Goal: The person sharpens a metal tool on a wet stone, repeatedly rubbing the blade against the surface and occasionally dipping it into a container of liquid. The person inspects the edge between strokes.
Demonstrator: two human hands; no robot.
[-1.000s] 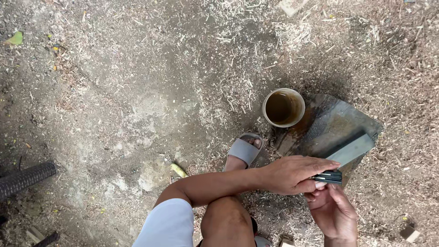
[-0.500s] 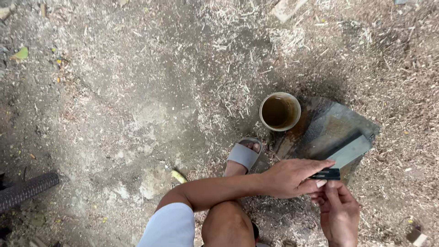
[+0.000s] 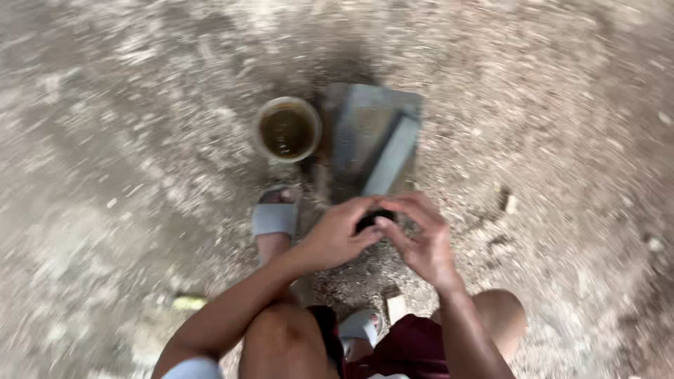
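The bare, chip-strewn ground (image 3: 105, 140) lies wide open from my nine o'clock round to eleven, with only a small yellowish scrap (image 3: 188, 302) low at eight. At eleven o'clock from my hands stands a round cup (image 3: 288, 130) holding murky brown liquid, just beside the left edge of a flat grey slab (image 3: 358, 126). A long pale grey bar (image 3: 393, 154) lies slantwise on that slab at twelve, its near end close to my fingers. My sandalled foot (image 3: 275, 217) is planted just left of the slab, near my left wrist.

My left hand (image 3: 337, 235) and right hand (image 3: 421, 238) meet fingertip to fingertip around a small dark object (image 3: 373, 219), both curled and pinching it from either side just below the slab's near edge. To my three o'clock the ground is open again, with a few pale chips.

Everything is smeared by motion. The dark object is mostly covered by my fingers; I cannot tell its shape, only that it looks black and small.
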